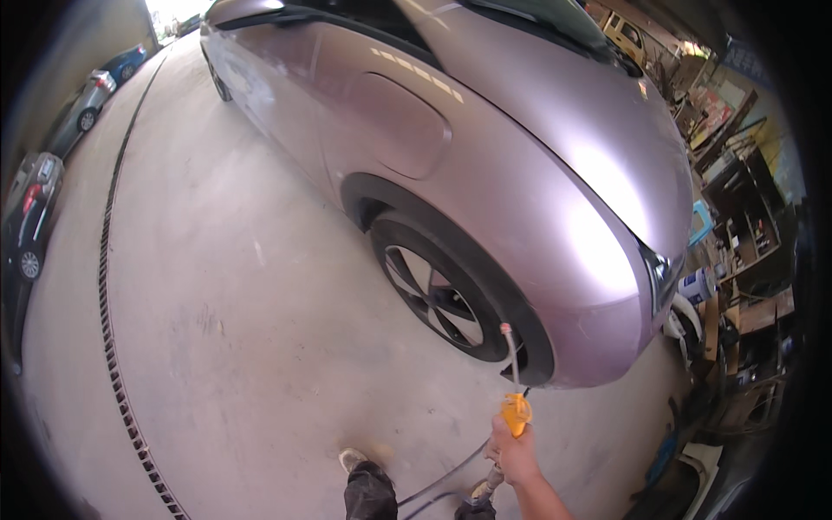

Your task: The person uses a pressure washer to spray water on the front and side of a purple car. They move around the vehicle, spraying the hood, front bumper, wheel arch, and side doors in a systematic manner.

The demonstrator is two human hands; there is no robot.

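A yellow spray gun [515, 413] with a long metal wand and a reddish tip is held in my right hand [511, 448], its fingers closed round the grip. A dark hose [448, 473] trails from below the hand past my legs. The wand tip lies in front of the wheel [437, 292] and black wheel-arch trim of a pinkish-purple car [481, 188]; whether it touches cannot be told. Pale, whitish patches mark the car's side farther back, and bright glare covers part of its front. My left hand is out of view.
A drain grate [107, 286] runs along the floor at left, beyond it several parked cars [29, 214]. Cluttered shelves [754, 227], a white and blue bucket [697, 286] and loose car parts [702, 468] stand or lie at right. The hose crosses the floor near my shoes [352, 459].
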